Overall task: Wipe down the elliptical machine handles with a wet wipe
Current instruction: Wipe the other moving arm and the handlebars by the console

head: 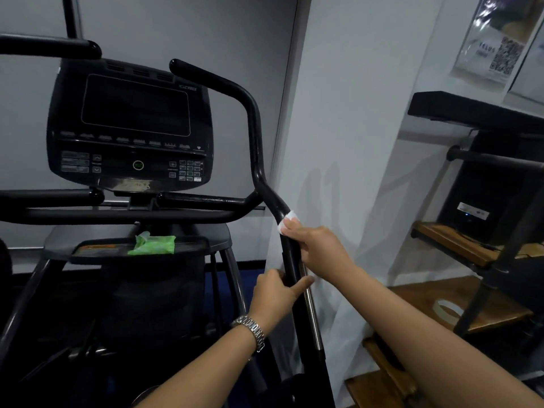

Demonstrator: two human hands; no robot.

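The elliptical's right moving handle (255, 136) is a black bent bar that rises from the lower centre to a tip beside the console. My right hand (315, 245) grips the bar just below its bend and holds a white wet wipe (287, 220) against it; the wipe's edge shows above my fingers. Lower on the same bar my left hand (275, 294) curls around it, with the forefinger stretched across. A metal watch sits on my left wrist. A green wet-wipe pack (153, 245) lies on the machine's tray below the console.
The dark console (132, 125) stands at the left with further black handlebars (50, 48) above and below it. A white curtain (347, 187) hangs just right of the handle. Wooden shelves (459, 248) with a black box and a tape roll (449, 309) stand at the right.
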